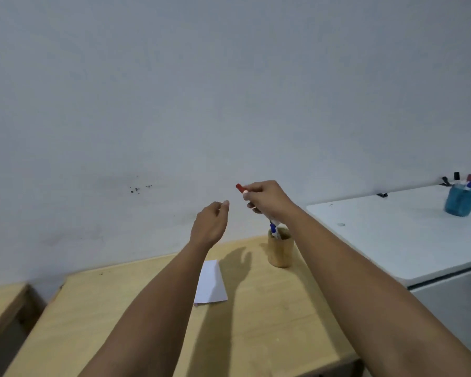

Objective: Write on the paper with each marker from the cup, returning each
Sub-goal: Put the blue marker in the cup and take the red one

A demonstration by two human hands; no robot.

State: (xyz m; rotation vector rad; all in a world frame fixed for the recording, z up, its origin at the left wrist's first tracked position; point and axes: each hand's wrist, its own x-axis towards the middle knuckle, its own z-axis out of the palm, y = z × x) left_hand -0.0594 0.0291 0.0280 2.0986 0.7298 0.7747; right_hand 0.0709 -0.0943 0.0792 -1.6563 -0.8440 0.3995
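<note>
My right hand [267,198] is raised above the wooden cup [281,250] and grips a marker with a red cap [240,187]; the cap sticks out to the upper left of my fingers. A blue-capped marker [274,231] stands in the cup. A white sheet of paper [211,282] lies on the wooden table [269,308], left of the cup and partly under my left forearm. My left hand [210,224] hovers in the air just left of the red cap, fingers loosely curled and apart, holding nothing.
A white cabinet [386,238] stands to the right, carrying a blue cup [461,200] with several markers. A second wooden table edge [3,300] shows at the far left. A plain wall rises right behind the table.
</note>
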